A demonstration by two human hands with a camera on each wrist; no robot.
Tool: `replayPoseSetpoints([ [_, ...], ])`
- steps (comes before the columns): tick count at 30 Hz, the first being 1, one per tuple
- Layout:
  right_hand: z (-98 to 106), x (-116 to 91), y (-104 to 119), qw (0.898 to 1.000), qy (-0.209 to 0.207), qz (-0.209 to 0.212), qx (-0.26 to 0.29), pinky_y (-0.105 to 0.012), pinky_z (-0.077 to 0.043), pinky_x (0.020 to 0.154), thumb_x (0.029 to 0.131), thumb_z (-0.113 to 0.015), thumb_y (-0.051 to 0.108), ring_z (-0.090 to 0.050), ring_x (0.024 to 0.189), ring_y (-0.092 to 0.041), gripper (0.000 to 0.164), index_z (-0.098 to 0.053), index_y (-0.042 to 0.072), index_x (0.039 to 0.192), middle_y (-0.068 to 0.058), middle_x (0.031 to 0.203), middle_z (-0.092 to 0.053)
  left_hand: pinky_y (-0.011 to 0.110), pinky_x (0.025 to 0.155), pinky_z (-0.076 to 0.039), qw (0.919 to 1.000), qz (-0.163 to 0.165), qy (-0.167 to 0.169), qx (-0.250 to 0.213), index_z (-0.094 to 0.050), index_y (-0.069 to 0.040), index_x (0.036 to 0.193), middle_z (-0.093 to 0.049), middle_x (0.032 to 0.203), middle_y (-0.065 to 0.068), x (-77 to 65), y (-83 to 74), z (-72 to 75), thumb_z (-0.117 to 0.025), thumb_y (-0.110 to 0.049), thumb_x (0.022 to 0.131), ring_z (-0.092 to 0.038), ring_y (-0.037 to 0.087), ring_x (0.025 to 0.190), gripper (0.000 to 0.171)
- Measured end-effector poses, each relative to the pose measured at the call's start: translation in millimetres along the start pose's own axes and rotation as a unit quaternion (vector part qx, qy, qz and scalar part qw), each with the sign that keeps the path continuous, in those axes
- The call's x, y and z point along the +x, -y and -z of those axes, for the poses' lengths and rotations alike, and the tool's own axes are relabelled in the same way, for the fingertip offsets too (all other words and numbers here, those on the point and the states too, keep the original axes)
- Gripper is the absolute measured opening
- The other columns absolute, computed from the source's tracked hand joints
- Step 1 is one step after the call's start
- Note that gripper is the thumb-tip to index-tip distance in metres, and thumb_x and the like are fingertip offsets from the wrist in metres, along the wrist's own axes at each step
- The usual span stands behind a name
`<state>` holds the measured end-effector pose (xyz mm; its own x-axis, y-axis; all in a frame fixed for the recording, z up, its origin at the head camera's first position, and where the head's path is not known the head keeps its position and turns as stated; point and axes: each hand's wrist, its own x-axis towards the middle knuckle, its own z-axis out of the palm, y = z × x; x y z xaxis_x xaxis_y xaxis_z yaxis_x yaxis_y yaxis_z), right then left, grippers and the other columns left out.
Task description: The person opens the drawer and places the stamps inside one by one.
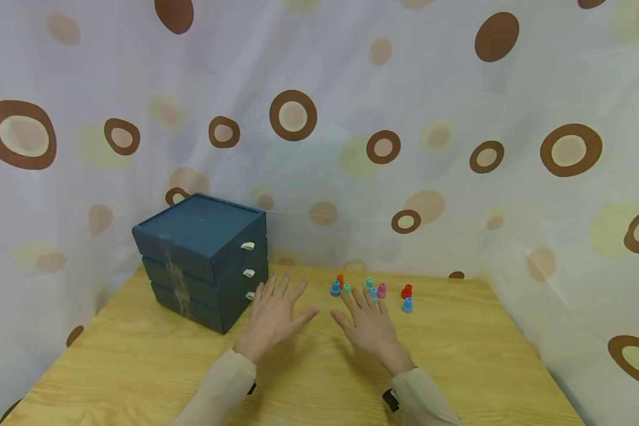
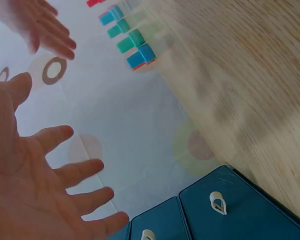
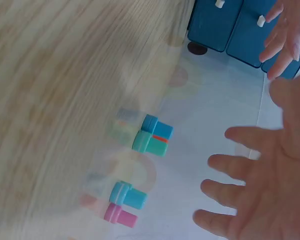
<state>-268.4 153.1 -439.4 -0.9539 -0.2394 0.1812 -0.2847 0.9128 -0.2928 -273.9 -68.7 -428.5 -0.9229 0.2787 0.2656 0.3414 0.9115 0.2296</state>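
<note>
Both hands hover over the wooden table, palms down with fingers spread, holding nothing. My left hand (image 1: pixel 272 318) is beside the dark blue drawer box (image 1: pixel 202 260), whose front carries white loop pulls (image 1: pixel 248 273). My right hand (image 1: pixel 371 329) is in front of several small stepped plastic pegs. Among them are a blue peg (image 1: pixel 335 288), an orange peg (image 1: pixel 340 279), a pink peg (image 1: pixel 381 290) and a red peg (image 1: pixel 407 291). A blue peg (image 1: pixel 407 305) stands farther right. In the right wrist view, a green peg (image 3: pixel 150 143) is next to a blue one. Fingertips partly cover some pegs in the head view.
A spotted curtain (image 1: pixel 325 148) hangs behind and at both sides of the wooden table (image 1: pixel 458 355). Clear tape (image 1: pixel 176 275) runs down the drawer box's side. The box occupies the table's back left, and the pegs lie near the back edge.
</note>
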Motion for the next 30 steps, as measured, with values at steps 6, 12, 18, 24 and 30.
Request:
replayPoseSetpoints([
  [6,-1,-2,2,0.997,-0.053,-0.011,0.052,-0.054,-0.054,0.087,0.096,-0.054,0.048,-0.062,0.117,-0.036,0.05,-0.065,0.011,0.129,-0.014,0.132,-0.063,0.062,0.108,-0.036,0.9989,0.004,-0.033,-0.034,-0.05,-0.026,0.145,-0.051,0.146,0.011,-1.7,-0.5,-0.2,-0.05,-0.062,0.093,-0.044,0.039,0.137,0.063],
  [12,-6,-2,-3,0.99,-0.054,-0.032,0.123,-0.046,-0.057,0.075,0.095,-0.061,0.039,-0.069,0.102,-0.027,0.033,-0.072,0.017,0.118,-0.002,0.116,-0.072,0.055,0.1,-0.047,0.9928,0.014,-0.064,-0.1,-0.061,-0.021,0.134,-0.062,0.134,0.007,-1.4,-1.9,-1.2,-0.053,-0.055,0.094,-0.058,0.031,0.124,0.053],
  [18,-9,5,-3,0.964,-0.055,-0.023,0.26,-0.045,-0.055,0.087,0.096,-0.062,0.029,-0.069,0.099,-0.022,0.024,-0.074,0.014,0.11,-0.001,0.105,-0.074,0.042,0.083,-0.057,0.9754,0.029,-0.107,-0.19,-0.073,-0.02,0.113,-0.073,0.109,0.0,-0.4,3.7,1.5,-0.062,-0.042,0.094,-0.069,0.021,0.099,0.032],
  [24,-9,12,0,0.94,-0.054,-0.027,0.337,-0.034,-0.056,0.078,0.096,-0.062,0.024,-0.068,0.086,-0.013,0.019,-0.075,0.012,0.104,-0.001,0.093,-0.074,0.035,0.071,-0.056,0.9583,0.041,-0.135,-0.248,-0.077,-0.021,0.103,-0.074,0.09,-0.008,-0.7,14.6,6.2,-0.064,-0.035,0.094,-0.068,0.011,0.082,0.021],
  [30,-12,15,6,0.934,-0.05,-0.029,0.353,-0.031,-0.056,0.075,0.095,-0.063,0.024,-0.07,0.085,-0.016,0.019,-0.075,0.011,0.102,-0.003,0.092,-0.074,0.031,0.067,-0.056,0.9472,0.02,-0.197,-0.252,-0.078,-0.017,0.098,-0.074,0.083,-0.005,-2.6,21.9,11.5,-0.064,-0.029,0.094,-0.067,0.009,0.073,0.019],
])
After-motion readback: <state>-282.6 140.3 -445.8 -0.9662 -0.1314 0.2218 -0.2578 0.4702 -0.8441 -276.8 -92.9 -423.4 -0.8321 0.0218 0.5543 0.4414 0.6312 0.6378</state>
